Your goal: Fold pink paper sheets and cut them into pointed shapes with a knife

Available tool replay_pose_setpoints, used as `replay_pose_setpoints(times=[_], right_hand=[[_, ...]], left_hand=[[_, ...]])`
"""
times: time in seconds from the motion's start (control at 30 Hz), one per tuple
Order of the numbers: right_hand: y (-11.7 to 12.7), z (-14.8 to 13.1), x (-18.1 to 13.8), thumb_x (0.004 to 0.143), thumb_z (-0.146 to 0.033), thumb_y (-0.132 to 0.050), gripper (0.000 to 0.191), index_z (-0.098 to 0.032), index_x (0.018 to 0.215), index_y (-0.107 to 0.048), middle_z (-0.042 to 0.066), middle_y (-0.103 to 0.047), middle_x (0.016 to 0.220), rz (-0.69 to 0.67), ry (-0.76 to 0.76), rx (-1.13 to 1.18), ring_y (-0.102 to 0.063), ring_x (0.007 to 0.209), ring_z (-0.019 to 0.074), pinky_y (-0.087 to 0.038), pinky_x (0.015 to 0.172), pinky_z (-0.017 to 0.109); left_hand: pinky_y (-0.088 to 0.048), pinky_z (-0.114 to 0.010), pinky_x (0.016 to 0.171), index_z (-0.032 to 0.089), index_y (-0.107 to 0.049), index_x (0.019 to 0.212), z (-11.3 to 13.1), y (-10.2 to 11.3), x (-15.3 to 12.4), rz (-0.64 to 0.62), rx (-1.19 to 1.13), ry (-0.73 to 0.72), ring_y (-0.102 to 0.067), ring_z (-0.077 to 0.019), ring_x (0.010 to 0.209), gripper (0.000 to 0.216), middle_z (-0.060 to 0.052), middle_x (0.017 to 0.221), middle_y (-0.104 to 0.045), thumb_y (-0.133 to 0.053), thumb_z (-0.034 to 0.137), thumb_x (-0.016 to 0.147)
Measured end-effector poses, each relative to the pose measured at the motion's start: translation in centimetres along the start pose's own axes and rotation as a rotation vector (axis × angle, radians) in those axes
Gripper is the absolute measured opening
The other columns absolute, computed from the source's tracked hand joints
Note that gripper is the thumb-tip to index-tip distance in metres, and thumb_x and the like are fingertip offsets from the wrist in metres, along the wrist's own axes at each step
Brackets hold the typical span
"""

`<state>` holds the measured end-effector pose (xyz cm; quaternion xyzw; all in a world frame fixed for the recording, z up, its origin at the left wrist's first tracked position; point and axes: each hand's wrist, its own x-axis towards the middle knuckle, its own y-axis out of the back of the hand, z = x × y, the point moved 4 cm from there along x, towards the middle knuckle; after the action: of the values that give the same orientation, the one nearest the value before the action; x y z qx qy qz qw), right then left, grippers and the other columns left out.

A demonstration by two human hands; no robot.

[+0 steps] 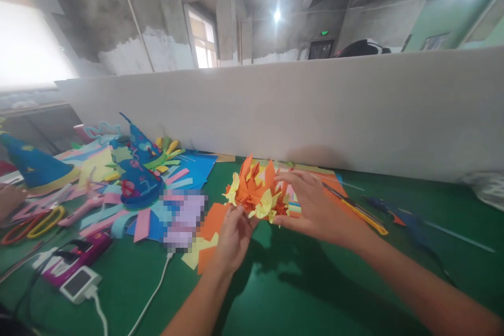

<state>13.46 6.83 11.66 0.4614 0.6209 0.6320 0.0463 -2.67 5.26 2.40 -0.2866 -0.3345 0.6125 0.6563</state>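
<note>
An orange and yellow folded-paper flower piece (255, 194), with pointed petals and layered blooms, is held up over the green table. My left hand (237, 239) grips its lower edge from the front, thumb and fingers closed on the paper. Around its right end curves my right hand (305, 203), thumb low by a yellow bloom and fingers higher up, spread apart. The thumb seems to brush the paper; whether the fingertips touch is unclear. Orange paper sheets (210, 223) lie left of my left hand, and a yellow utility knife (366, 218) lies right of my right hand.
Blue cone party hats (142, 184), paper strips and yellow-handled scissors (46, 221) crowd the left side. A purple power strip (79, 257) has cables near the front. A blue glue gun (409, 220) lies at right. A white partition (299, 110) stands behind. Another person's hand (10, 199) shows far left.
</note>
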Motion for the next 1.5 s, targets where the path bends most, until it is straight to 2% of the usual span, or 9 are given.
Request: replay_pose_setpoints(times=[0.13, 0.33, 0.57, 0.7, 0.83, 1.0, 1.1, 1.27, 1.5], right_hand=[[-1.4, 0.1, 0.7, 0.072, -0.052, -0.068, 0.072, -0.024, 0.130, -0.038, 0.014, -0.054, 0.128, -0.022, -0.037, 0.077, -0.048, 0.121, 0.0346, -0.037, 0.096, 0.052], [-2.7, 0.3, 1.8, 0.077, -0.033, -0.065, 0.055, -0.025, 0.126, -0.041, 0.012, -0.059, 0.119, -0.070, -0.022, 0.234, -0.051, 0.119, 0.0314, -0.037, 0.095, 0.051], [-4.9, 1.2, 4.5, 0.076, -0.027, -0.065, 0.058, -0.024, 0.126, -0.037, 0.010, -0.060, 0.118, -0.060, 0.043, 0.176, -0.057, 0.111, 0.0277, -0.032, 0.095, 0.046], [-6.7, 2.6, 7.2, 0.077, -0.027, -0.063, 0.052, -0.022, 0.123, -0.040, 0.009, -0.061, 0.116, 0.035, 0.160, 0.084, -0.058, 0.108, 0.0255, -0.028, 0.098, 0.044], [-8.7, 3.8, 11.4, 0.080, -0.028, -0.061, 0.042, -0.021, 0.119, -0.045, 0.012, -0.058, 0.123, 0.086, 0.157, 0.006, -0.050, 0.119, 0.0264, -0.024, 0.102, 0.045], [-10.8, 3.9, 14.8, 0.080, -0.024, -0.062, 0.054, -0.024, 0.130, -0.042, 0.010, -0.043, 0.143, 0.056, 0.114, -0.088, -0.022, 0.139, 0.0300, -0.014, 0.106, 0.053], [-11.2, 4.4, 13.0, 0.080, -0.022, -0.062, 0.054, -0.025, 0.131, -0.043, 0.008, -0.037, 0.148, 0.029, 0.078, -0.150, -0.022, 0.139, 0.0283, -0.015, 0.108, 0.050], [-9.9, 7.8, 4.6, 0.080, -0.027, -0.060, 0.044, -0.022, 0.123, -0.051, 0.011, -0.054, 0.130, -0.009, -0.031, -0.196, -0.046, 0.122, 0.0287, -0.031, 0.098, 0.046], [-6.7, 11.0, -5.4, 0.084, -0.040, -0.053, 0.038, -0.024, 0.119, -0.054, 0.010, -0.059, 0.124, -0.092, -0.156, -0.264, -0.051, 0.117, 0.0288, -0.035, 0.095, 0.047]], left_hand=[[-0.047, -0.037, 0.097, 0.019, -0.062, 0.105, -0.1, 0.5, 0.1, -0.005, -0.036, 0.027, -0.061, -0.0209, 0.109, 0.026, -0.005, 0.113, -0.067, -0.066, 0.030, 0.081], [-0.045, -0.036, 0.100, 0.019, -0.064, 0.094, -0.1, 1.9, 0.4, 0.073, -0.126, 0.043, -0.062, -0.0189, 0.106, 0.016, -0.002, 0.100, -0.070, -0.068, 0.025, 0.079], [-0.046, -0.038, 0.098, 0.018, -0.065, 0.084, -0.6, 4.3, 1.1, 0.226, -0.247, -0.016, -0.066, -0.0180, 0.095, 0.007, -0.001, 0.088, -0.070, -0.064, 0.020, 0.077], [-0.047, -0.032, 0.093, 0.016, -0.065, 0.100, -1.3, 4.8, 0.9, 0.276, -0.077, -0.018, -0.065, -0.0184, 0.098, 0.029, -0.008, 0.111, -0.068, -0.066, 0.017, 0.071], [-0.050, -0.028, 0.080, 0.014, -0.065, 0.093, -2.1, 4.3, 0.5, 0.264, 0.110, 0.009, -0.066, -0.0152, 0.082, 0.030, -0.008, 0.098, -0.071, -0.069, 0.016, 0.063], [-0.048, -0.026, 0.072, 0.015, -0.064, 0.088, -2.8, 4.0, 0.0, 0.184, 0.357, 0.050, -0.063, -0.0136, 0.074, 0.024, -0.006, 0.088, -0.071, -0.064, 0.016, 0.064], [-0.048, -0.026, 0.071, 0.016, -0.062, 0.086, -2.8, 3.9, -0.1, 0.138, 0.465, 0.035, -0.061, -0.0131, 0.071, 0.020, -0.005, 0.084, -0.069, -0.061, 0.017, 0.066], [-0.049, -0.028, 0.072, 0.017, -0.060, 0.087, -3.2, 3.1, -0.8, 0.022, 0.668, 0.002, -0.062, -0.0145, 0.073, 0.017, -0.005, 0.084, -0.067, -0.053, 0.015, 0.072], [-0.047, -0.030, 0.082, 0.019, -0.061, 0.095, -5.2, -0.1, -4.0, -0.633, 1.260, -0.344, -0.062, -0.0176, 0.088, 0.031, -0.006, 0.092, -0.069, -0.046, 0.002, 0.074]])
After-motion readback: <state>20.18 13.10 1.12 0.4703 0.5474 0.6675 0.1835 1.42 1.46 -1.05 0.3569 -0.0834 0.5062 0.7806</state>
